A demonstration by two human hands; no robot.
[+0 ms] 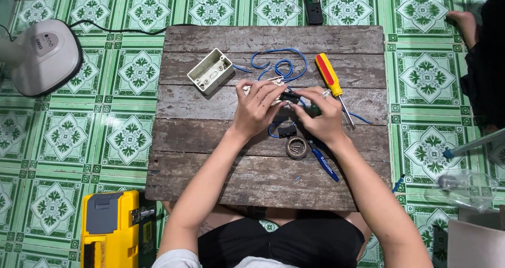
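At the middle of a worn wooden board [221, 173], my left hand [258, 107] grips a small white switch part [273, 82] with blue wires [281, 62] running from it. My right hand [321, 115] is closed on a dark-handled tool [294, 98] whose tip meets that part. An open white plastic mounting box [210, 70] lies to the left. A yellow and red screwdriver [331, 81] lies to the right. Near my wrists sit a small roll of tape [296, 148] with screws inside, a black piece [286, 131] and blue-handled pliers [323, 162].
Green patterned floor tiles surround the board. A white fan base [39, 55] stands at the left, a yellow tool case [110, 231] at the lower left, a black power strip [314, 5] at the top. Another person's leg [473, 36] is at the right, beside a clear plastic bag [465, 186].
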